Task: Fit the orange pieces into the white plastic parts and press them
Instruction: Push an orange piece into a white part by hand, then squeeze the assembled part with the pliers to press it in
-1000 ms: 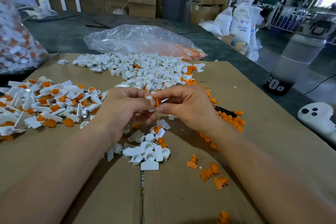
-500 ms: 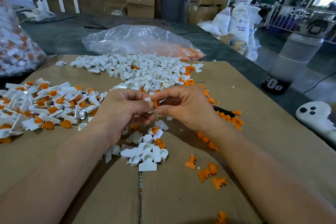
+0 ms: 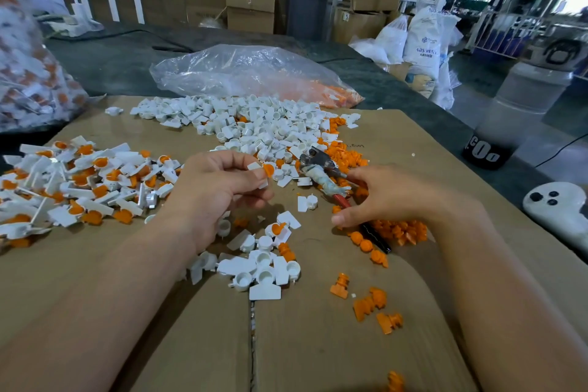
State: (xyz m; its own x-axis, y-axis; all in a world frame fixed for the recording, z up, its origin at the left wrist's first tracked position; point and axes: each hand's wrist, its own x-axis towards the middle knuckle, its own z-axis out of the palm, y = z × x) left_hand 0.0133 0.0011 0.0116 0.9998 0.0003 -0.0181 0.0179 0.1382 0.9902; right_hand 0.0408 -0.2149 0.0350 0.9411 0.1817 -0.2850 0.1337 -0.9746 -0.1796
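Pinching the small white plastic tag part [image 3: 256,166] with the orange plastic plug [image 3: 269,170] seated, your left hand [image 3: 216,188] is above the brown cardboard sheet [image 3: 318,344]; right hand [image 3: 394,197] curls over the red-handled metal pliers [image 3: 319,169], grip unclear, so the press step looks next: grasp the handles, squeeze the plug home

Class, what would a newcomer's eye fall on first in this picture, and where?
At centre the left hand pinches a white part with an orange piece in it, while the right hand lies over pliers. A heap of white parts spreads behind them on the cardboard.
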